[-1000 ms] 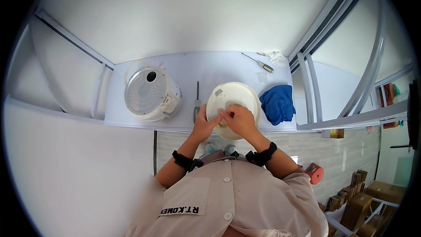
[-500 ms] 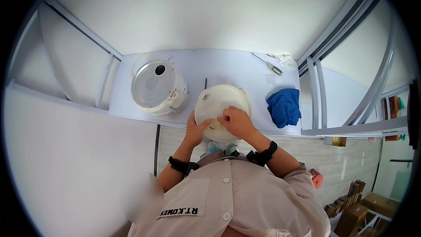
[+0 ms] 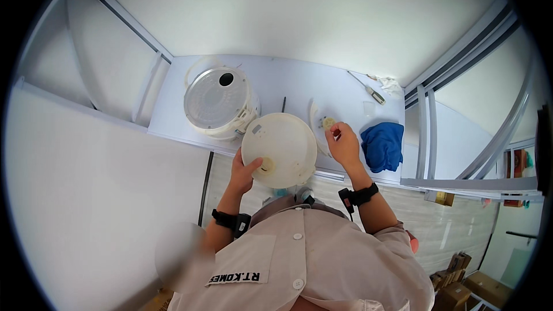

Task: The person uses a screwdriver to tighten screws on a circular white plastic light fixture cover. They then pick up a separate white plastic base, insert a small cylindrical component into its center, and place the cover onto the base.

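My left hand (image 3: pixel 243 174) grips a round cream plastic cover (image 3: pixel 285 144) by its near left edge, thumb on top beside a yellowish round recess. The cover is raised in front of me, over the table's front edge. Right of it, my right hand (image 3: pixel 344 143) has its fingers curled into a pinch; what they hold, if anything, is hard to make out. Just beyond those fingertips shows a small yellowish round piece (image 3: pixel 328 122), beside a curved white part (image 3: pixel 314 116) lying on the table and partly hidden by the cover.
At the left of the white table (image 3: pixel 276 78) stands a white round appliance body (image 3: pixel 216 103) with a hole in its top. A dark rod (image 3: pixel 284 103) lies behind the cover. To the right are a screwdriver (image 3: pixel 374 93), crumpled white tissue (image 3: pixel 391 86) and a blue cloth (image 3: pixel 382 147).
My right hand has left the cover and moved right, over the table. My left hand has shifted the cover slightly left, exposing the curved white part and the yellowish piece.
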The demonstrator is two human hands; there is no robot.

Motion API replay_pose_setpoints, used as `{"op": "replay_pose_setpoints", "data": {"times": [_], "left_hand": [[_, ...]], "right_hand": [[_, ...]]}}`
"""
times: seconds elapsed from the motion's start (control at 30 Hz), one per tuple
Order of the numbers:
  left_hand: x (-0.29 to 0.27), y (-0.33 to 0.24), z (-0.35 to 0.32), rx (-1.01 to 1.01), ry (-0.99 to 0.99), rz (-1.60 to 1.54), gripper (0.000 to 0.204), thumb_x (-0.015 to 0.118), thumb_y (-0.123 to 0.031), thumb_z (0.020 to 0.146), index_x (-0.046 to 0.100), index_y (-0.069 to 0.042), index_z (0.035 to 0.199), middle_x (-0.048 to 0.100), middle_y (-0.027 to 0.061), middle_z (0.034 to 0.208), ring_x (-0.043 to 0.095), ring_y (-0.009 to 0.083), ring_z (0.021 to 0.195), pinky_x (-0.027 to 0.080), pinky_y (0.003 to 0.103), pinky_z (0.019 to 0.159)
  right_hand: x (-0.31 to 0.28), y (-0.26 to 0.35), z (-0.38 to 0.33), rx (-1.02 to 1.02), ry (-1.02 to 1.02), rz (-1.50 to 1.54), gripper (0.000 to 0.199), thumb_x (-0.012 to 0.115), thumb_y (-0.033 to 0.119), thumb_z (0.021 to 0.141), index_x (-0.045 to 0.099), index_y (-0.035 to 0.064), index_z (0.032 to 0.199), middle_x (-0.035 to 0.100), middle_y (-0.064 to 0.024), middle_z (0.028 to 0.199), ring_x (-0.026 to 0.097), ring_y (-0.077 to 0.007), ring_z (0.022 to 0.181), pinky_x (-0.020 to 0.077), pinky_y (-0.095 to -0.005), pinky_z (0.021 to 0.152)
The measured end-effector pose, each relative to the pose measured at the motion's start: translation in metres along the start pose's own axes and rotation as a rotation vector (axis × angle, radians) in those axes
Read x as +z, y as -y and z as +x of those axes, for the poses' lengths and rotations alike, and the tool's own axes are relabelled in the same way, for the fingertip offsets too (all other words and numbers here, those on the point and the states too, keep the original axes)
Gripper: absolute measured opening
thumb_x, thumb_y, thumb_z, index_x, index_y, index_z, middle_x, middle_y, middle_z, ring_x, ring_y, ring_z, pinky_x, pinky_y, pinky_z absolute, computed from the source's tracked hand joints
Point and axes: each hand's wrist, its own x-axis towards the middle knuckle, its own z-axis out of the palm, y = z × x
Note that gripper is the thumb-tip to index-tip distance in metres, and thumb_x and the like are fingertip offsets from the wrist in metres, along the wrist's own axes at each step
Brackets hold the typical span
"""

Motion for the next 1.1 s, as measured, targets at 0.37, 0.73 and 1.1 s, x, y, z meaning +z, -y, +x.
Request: {"op": "replay_pose_setpoints", "data": {"times": [0.37, 0.73, 1.1], "left_hand": [[0.0, -0.004, -0.004, -0.083, 0.013, -0.018, 0.065, 0.075, -0.001, 0.093, 0.047, -0.003, 0.151, 0.065, 0.0111, 0.138, 0.065, 0.0233, 0.125, 0.056, 0.04, 0.105], [0.019, 0.003, 0.004, -0.082, 0.096, 0.011, 0.061, 0.075, -0.005, 0.095, 0.049, -0.002, 0.15, 0.066, 0.0112, 0.136, 0.066, 0.0222, 0.121, 0.057, 0.039, 0.102], [0.027, 0.004, 0.007, -0.116, 0.085, 0.012, 0.059, 0.074, -0.007, 0.096, 0.049, -0.001, 0.149, 0.066, 0.0115, 0.136, 0.066, 0.0226, 0.121, 0.057, 0.039, 0.102]], "right_hand": [[0.016, -0.027, 0.003, 0.003, 0.05, -0.2, 0.055, 0.077, 0.014, 0.086, 0.059, 0.0094, 0.137, 0.055, -0.0196, 0.137, 0.067, -0.0428, 0.11, 0.0576, -0.0488, 0.085], [0.029, -0.032, 0.011, -0.005, 0.103, -0.246, 0.069, 0.076, 0.017, 0.087, 0.052, 0.0115, 0.152, 0.053, -0.0192, 0.148, 0.06, -0.0417, 0.126, 0.0561, -0.05, 0.098], [0.017, -0.019, 0.015, 0.118, 0.034, -0.152, 0.053, 0.082, 0.021, 0.085, 0.064, 0.0116, 0.134, 0.06, -0.0139, 0.123, 0.068, -0.0318, 0.105, 0.0588, -0.0432, 0.085]]}}
